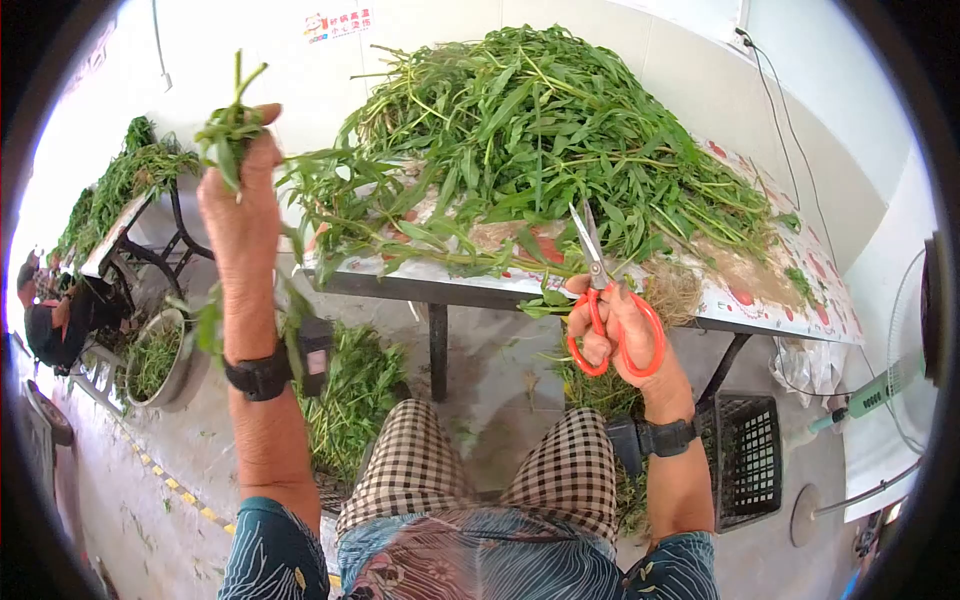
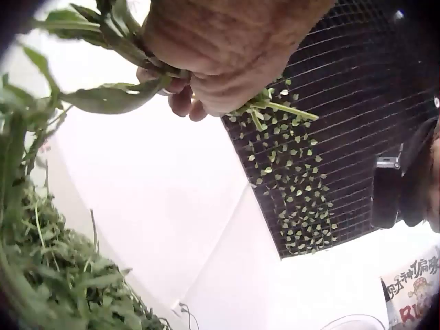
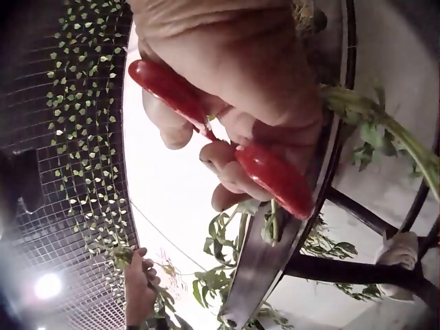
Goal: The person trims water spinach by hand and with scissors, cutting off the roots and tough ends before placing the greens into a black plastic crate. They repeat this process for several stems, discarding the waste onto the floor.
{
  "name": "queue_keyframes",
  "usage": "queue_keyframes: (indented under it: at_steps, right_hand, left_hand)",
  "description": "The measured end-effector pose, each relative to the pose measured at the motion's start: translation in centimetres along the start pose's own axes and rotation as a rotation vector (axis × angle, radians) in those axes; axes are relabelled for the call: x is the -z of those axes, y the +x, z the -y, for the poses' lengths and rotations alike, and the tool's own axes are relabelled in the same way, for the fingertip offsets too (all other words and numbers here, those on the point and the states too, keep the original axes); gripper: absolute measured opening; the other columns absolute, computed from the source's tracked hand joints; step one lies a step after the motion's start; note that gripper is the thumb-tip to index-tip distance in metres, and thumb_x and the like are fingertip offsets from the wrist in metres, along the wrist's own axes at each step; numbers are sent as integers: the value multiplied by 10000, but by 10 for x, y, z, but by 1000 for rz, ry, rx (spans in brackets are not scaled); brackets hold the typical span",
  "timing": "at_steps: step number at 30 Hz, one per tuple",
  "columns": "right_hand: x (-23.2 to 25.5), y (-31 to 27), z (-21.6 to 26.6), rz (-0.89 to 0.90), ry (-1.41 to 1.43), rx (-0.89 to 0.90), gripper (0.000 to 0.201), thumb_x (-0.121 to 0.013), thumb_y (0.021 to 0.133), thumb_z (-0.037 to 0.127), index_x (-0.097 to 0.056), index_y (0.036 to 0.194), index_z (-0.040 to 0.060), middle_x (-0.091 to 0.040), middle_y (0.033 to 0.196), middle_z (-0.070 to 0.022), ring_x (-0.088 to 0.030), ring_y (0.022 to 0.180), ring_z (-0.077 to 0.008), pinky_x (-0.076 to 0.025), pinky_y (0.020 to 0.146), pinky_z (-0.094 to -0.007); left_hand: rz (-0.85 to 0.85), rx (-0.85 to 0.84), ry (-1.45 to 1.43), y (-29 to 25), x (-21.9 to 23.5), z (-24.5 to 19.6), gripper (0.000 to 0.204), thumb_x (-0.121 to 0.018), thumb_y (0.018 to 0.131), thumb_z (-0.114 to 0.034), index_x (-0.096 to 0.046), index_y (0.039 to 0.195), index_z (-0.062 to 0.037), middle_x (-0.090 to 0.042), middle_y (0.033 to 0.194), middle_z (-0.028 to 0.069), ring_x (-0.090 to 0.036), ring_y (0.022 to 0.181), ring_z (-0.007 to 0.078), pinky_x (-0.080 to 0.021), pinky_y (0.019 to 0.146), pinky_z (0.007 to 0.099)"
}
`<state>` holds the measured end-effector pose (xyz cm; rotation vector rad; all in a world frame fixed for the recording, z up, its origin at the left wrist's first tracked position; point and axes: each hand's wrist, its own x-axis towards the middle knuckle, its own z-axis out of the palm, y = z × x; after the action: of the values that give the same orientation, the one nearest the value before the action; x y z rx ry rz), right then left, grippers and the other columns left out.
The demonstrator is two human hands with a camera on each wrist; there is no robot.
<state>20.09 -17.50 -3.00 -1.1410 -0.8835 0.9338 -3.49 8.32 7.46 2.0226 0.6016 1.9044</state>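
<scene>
Raised at the upper left of the head view, my left hand (image 1: 243,215) grips a small bunch of leafy green stems (image 1: 228,135), cut ends pointing up. Its leafy part trails down past the wrist. Fingers curl round these stems in the left wrist view, with pale stem ends (image 2: 289,110) jutting out beyond the hand. My right hand (image 1: 636,330) holds red-handled scissors (image 1: 598,272) in front of the table edge, fingers through the loops. The blades point up and stand slightly apart. Behind them a large heap of the same greens (image 1: 520,130) covers much of the table.
The table (image 1: 790,310) has a patterned cover and dark legs. More greens (image 1: 355,400) lie by my knees. A black crate (image 1: 750,460) stands at the right, a fan (image 1: 875,395) beyond it. At the left are a basin (image 1: 155,365) and another person (image 1: 50,315).
</scene>
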Motion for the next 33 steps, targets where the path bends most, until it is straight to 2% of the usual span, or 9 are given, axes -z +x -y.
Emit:
queue_keyframes:
  at_steps: [5,9,10,13,15,20,23,27,33]
  right_hand:
    - [1,0,-1,23,-2,43,603,-380,929,508,-462,1170,-39,-485,617,6,-367,493,-59,-320,468,-223]
    - [4,-3,-2,62,69,56,550,-446,918,474,-479,1165,-16,-510,635,2,-384,492,-60,-337,461,-224]
    - [4,-6,0,21,12,73,507,-480,910,434,-489,1157,-9,-524,655,-4,-400,502,-62,-346,465,-226]
    - [-1,-12,13,-139,-201,165,390,-573,879,302,-516,1131,9,-566,722,-21,-453,542,-68,-383,492,-229]
    - [-9,-15,20,-304,-389,287,334,-623,846,201,-533,1111,18,-593,772,-29,-498,583,-74,-419,529,-227]
    - [-16,2,28,-587,-1189,743,375,-671,716,61,-561,1070,116,-626,839,-94,-616,808,-240,-483,704,-339]
    - [-5,16,16,-399,-1418,624,368,-662,702,33,-563,1047,117,-633,862,-108,-610,839,-286,-474,735,-377]
    - [9,26,15,-483,-1380,606,383,-645,693,6,-547,1043,127,-630,820,-90,-615,752,-284,-476,633,-383]
    - [29,32,20,-438,-1308,661,395,-629,700,-21,-544,1059,123,-620,799,-90,-618,718,-264,-479,612,-379]
  left_hand:
    - [156,-175,395,7,37,10,222,-573,881,-241,-663,1043,-118,-593,1108,95,-541,1007,251,-437,844,375]
    - [91,-363,750,-3,41,29,302,-545,885,-311,-646,1062,-87,-632,1049,95,-418,1197,294,-327,995,420]
    - [41,-432,806,-4,39,27,288,-549,881,-309,-655,1011,-75,-649,962,111,-508,1093,295,-390,921,415]
    - [214,-49,563,-18,33,-3,210,-580,866,-190,-651,929,-3,-629,994,130,-596,905,264,-465,752,373]
    - [365,197,144,-30,19,1,209,-575,865,-191,-644,919,-2,-576,586,88,-496,500,128,-410,485,302]
    - [616,202,135,-66,-18,-12,162,-620,803,-146,-602,831,13,-556,578,97,-464,489,156,-409,488,315]
    - [560,127,-84,-81,-32,-5,129,-608,791,-116,-603,822,9,-542,552,87,-448,476,175,-402,479,324]
    - [584,473,-296,-80,-41,0,135,-501,796,-48,-611,860,-3,-464,552,-52,-378,466,26,-286,416,201]
    - [622,416,-321,-80,-53,12,235,-480,804,-82,-638,963,-12,-455,528,-51,-340,430,20,-238,393,199]
